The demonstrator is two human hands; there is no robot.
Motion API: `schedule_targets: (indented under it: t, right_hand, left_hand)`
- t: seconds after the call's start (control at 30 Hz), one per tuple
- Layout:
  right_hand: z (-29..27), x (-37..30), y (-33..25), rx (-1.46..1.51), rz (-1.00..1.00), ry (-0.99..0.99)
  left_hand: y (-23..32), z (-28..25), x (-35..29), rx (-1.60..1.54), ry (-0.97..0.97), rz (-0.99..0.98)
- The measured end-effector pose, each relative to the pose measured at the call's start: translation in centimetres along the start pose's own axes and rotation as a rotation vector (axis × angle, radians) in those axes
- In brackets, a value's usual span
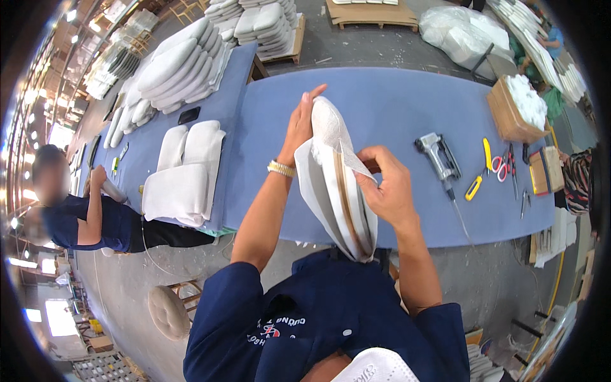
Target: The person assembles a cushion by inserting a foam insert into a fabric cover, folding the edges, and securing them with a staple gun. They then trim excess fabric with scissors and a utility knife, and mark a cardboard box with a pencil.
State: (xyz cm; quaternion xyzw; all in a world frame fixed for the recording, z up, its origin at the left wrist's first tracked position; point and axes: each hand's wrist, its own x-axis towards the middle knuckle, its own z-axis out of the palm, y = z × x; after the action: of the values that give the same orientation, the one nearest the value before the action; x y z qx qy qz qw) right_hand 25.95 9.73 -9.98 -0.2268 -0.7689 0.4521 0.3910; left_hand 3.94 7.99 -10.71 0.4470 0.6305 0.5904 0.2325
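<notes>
In front of me a white seat cushion [326, 175] is tilted up on its edge, its lower end near my body. Its open side shows white padding layers and a brown board edge [344, 191]. My left hand [300, 127] lies along the cushion's upper left side, fingers stretched out and palm against it. My right hand [389, 184] pinches a loose flap of white fabric cover [352, 158] on the right side. Further right on the table lie a staple gun [439, 156] with a hose, a yellow-handled cutter [474, 186], and red-handled scissors [501, 167].
Blue-covered table [273, 197] spans the front. Stacked pale cushions [181, 63] and folded covers [181, 184] sit left. A cardboard box [509, 118] of white stuffing stands right, near a smaller box [545, 170]. A co-worker [95, 216] is at left, a round stool [168, 312] below.
</notes>
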Motion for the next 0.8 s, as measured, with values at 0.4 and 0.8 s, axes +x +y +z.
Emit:
schedule_targets:
  t: [0.4, 0.8]
  right_hand:
    - [-3.2, 7.1, 15.5, 0.39, 0.312, 0.033]
    - [-7.7, 7.6, 27.1, 0.626, 0.636, 0.116]
  left_hand:
    - [-18.3, 13.7, 1.8, -0.729, -0.119, -0.709]
    - [-10.6, 19.6, 9.0, 0.223, -0.172, -0.145]
